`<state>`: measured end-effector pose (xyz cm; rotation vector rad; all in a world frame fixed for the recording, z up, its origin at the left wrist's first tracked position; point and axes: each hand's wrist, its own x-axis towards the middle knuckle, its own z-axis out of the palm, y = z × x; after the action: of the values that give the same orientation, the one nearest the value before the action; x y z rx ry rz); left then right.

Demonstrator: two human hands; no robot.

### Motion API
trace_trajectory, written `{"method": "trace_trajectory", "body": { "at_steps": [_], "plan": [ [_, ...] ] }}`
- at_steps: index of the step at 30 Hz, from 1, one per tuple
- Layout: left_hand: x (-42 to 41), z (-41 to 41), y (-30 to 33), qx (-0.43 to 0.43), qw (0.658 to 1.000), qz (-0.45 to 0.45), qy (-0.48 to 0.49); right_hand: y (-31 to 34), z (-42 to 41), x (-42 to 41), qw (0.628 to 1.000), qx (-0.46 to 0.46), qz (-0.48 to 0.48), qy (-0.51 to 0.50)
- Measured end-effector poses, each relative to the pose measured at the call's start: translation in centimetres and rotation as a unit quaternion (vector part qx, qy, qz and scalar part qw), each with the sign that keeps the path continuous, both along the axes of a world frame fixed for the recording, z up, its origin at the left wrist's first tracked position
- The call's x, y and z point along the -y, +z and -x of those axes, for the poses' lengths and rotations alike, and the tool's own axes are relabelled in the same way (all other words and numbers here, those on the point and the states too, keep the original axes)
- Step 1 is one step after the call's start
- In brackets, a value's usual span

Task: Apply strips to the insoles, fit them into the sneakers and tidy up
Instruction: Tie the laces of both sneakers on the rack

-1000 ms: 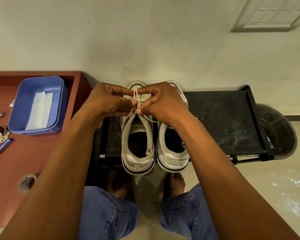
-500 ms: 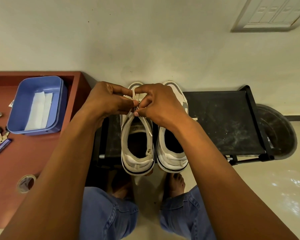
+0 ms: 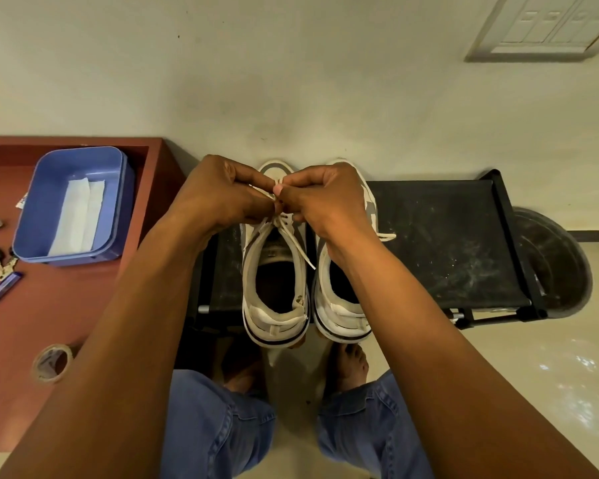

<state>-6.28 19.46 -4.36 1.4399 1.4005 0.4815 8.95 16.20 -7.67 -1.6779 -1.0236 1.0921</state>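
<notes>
Both hands pinch the laces [image 3: 293, 233] of the left sneaker [image 3: 274, 271]: left hand [image 3: 222, 198] and right hand [image 3: 329, 202] fingertips meet over its tongue, slightly higher toward 12 o'clock than 0.5 s ago. Right sneaker [image 3: 343, 299] sits just beside at 3 o'clock, both on the black rack [image 3: 446, 243], unmoved.

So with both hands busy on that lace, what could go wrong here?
Both sneakers' heels overhang the front edge of the black rack; a hard tug by the left hand and right hand on the lace could tip the left sneaker off.

The right sneaker has a lace end trailing loose, which might snag under the right wrist.
</notes>
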Motion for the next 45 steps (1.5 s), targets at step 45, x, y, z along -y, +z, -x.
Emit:
{"method": "trace_trajectory", "body": {
  "at_steps": [45],
  "plan": [
    [-0.1,0.9,-0.3,-0.037,0.998,-0.04,-0.017,1.6,-0.8,0.4,0.993,-0.035,0.052,0.102]
  ]
}}
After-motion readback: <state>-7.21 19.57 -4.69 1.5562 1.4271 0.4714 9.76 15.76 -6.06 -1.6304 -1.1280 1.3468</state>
